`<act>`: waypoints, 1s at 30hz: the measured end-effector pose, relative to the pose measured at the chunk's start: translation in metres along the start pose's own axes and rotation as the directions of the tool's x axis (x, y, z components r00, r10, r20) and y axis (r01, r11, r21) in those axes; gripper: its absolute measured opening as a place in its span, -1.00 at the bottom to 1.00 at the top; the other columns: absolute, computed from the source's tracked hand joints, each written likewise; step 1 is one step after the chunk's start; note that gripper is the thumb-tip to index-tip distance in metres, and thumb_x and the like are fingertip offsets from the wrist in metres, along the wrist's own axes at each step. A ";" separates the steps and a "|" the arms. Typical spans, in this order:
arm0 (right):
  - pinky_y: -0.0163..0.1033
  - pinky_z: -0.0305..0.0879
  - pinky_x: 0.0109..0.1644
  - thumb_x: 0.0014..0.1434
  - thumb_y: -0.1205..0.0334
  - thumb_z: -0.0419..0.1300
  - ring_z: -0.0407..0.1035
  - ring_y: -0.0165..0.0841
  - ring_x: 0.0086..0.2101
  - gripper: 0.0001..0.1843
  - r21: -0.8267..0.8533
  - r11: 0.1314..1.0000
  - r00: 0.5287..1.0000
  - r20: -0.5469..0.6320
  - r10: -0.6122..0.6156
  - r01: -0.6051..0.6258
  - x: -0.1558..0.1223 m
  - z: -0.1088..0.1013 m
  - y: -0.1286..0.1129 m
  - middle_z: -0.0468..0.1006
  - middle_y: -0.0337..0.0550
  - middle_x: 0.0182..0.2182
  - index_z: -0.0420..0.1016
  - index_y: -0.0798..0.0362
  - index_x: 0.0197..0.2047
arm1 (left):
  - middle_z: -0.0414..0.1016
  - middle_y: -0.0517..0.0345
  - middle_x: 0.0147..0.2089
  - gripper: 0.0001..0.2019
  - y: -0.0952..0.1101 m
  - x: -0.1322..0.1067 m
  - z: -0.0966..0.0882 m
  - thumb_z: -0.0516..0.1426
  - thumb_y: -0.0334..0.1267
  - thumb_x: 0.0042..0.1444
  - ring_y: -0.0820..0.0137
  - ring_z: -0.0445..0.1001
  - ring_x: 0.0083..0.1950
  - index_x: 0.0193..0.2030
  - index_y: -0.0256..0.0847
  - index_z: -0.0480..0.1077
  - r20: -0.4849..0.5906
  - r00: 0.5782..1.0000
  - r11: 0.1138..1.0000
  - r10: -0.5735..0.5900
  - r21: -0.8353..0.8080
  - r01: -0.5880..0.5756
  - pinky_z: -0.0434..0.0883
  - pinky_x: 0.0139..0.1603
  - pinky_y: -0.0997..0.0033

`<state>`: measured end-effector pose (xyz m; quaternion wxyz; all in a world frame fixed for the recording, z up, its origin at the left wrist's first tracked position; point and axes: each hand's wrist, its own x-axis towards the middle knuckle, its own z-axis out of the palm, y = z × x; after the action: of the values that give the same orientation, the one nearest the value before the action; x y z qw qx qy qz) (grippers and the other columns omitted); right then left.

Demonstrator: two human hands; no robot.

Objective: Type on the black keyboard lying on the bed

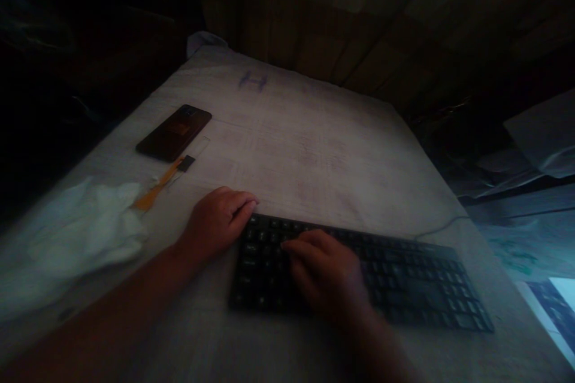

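Note:
A black computer keyboard (431,287) lies at a slight slant on the cloth-covered table. My left hand (220,215) is closed at its far left corner, thumb and fingers against the edge. Over the left half of the keys is my right hand (327,272), its fingers drawn together in a pinch with the tips close to the upper keys. Whatever those fingertips hold, if anything, is too small and dark to make out. Several keys are hidden under this hand.
Left of the keyboard are a crumpled white cloth (103,227), a brush with an orange handle (155,188) and dark end, and a dark smartphone (175,131). The keyboard cable (442,225) runs off right. A curtain (314,24) hangs behind the table (305,131).

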<state>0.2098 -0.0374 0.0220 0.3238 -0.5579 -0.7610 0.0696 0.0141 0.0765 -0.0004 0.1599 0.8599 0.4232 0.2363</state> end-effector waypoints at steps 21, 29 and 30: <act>-0.26 0.36 -0.31 0.17 0.41 0.09 0.42 -0.34 -0.37 -0.77 -0.015 0.999 0.997 0.055 -0.045 0.045 -0.004 -0.006 -0.004 0.55 -0.09 -0.33 0.58 0.08 -0.22 | 0.58 0.05 -0.28 -0.65 -0.001 -0.001 0.001 -0.06 -0.13 0.28 0.24 0.47 -0.22 -0.19 -0.20 0.52 0.007 1.000 1.000 -0.011 -0.008 0.011 0.37 -0.18 0.22; -0.24 0.32 -0.35 0.15 0.41 0.08 0.40 -0.33 -0.40 -0.76 -0.040 0.996 0.987 0.139 -0.078 0.085 -0.006 -0.007 -0.006 0.54 -0.10 -0.35 0.58 0.06 -0.25 | 0.57 0.06 -0.29 -0.65 0.000 -0.001 0.000 -0.05 -0.12 0.28 0.24 0.47 -0.22 -0.19 -0.18 0.52 0.000 1.000 1.000 -0.025 -0.018 0.025 0.37 -0.18 0.23; -0.23 0.32 -0.34 0.15 0.41 0.08 0.39 -0.32 -0.39 -0.76 -0.041 0.995 0.986 0.146 -0.086 0.093 -0.006 -0.007 -0.006 0.54 -0.10 -0.35 0.58 0.06 -0.25 | 0.57 0.05 -0.29 -0.65 0.000 -0.001 0.001 -0.05 -0.12 0.28 0.24 0.47 -0.22 -0.18 -0.18 0.53 0.000 1.000 1.000 -0.025 -0.018 0.025 0.37 -0.18 0.22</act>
<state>0.2102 -0.0470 0.0276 0.2573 -0.5243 -0.8081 0.0771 0.0140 0.0761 -0.0011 0.1706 0.8530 0.4319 0.2380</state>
